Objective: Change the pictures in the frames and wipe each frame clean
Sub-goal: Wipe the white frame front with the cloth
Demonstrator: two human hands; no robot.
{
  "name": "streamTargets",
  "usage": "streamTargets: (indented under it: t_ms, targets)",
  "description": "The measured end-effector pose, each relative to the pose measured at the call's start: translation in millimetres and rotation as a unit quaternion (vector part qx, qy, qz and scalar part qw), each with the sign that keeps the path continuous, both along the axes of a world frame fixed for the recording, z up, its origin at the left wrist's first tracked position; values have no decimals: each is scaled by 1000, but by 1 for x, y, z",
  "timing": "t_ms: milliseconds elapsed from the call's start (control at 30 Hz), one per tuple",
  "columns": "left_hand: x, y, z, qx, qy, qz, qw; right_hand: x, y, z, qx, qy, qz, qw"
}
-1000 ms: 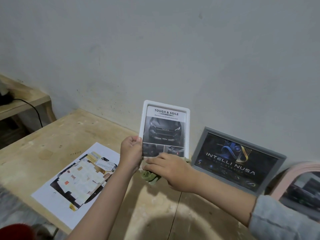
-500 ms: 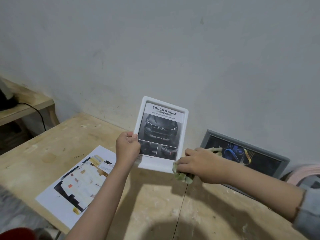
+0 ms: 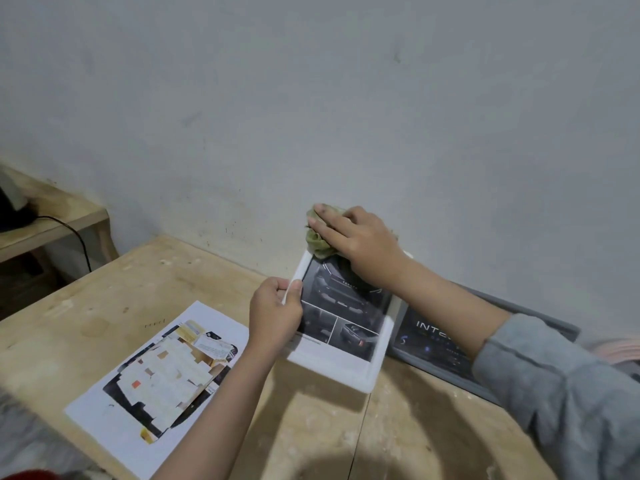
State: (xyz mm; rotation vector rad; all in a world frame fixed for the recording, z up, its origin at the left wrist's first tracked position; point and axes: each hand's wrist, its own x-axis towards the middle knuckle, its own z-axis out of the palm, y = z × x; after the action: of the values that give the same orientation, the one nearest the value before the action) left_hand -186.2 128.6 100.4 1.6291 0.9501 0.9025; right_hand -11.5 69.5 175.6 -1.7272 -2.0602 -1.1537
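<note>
White-edged, the picture frame (image 3: 341, 358) sits tilted above the wooden table (image 3: 104, 299), near the wall. I see my left hand (image 3: 275, 311) pinching its left edge, and my right hand (image 3: 360, 242) pressing a green cloth (image 3: 317, 242) flat-fingered on its top. A grey frame (image 3: 433, 344) leans just beside; a printed sheet (image 3: 162, 379) lies left.

2 hands are showing over the wooden table (image 3: 104, 306): the left hand (image 3: 275, 311) and the right hand (image 3: 360, 244). 3 picture frames are sitting there: 1 white frame (image 3: 375, 367), 1 grey frame (image 3: 446, 367), 1 pink frame (image 3: 616, 348). 1 green cloth (image 3: 317, 244) and 1 loose printed sheet (image 3: 162, 379) are lying in view.
</note>
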Motion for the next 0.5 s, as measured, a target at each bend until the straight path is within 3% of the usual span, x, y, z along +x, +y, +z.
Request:
streamTargets:
  t_ms: [233, 500]
  targets:
    - [-16, 9, -9, -50, -49, 27, 997, 18, -18, -15, -6, -10, 16, 1000]
    - [-17, 18, -10, -80, -105, 33, 991, 37, -49, -26, 19, 72, -46, 996]
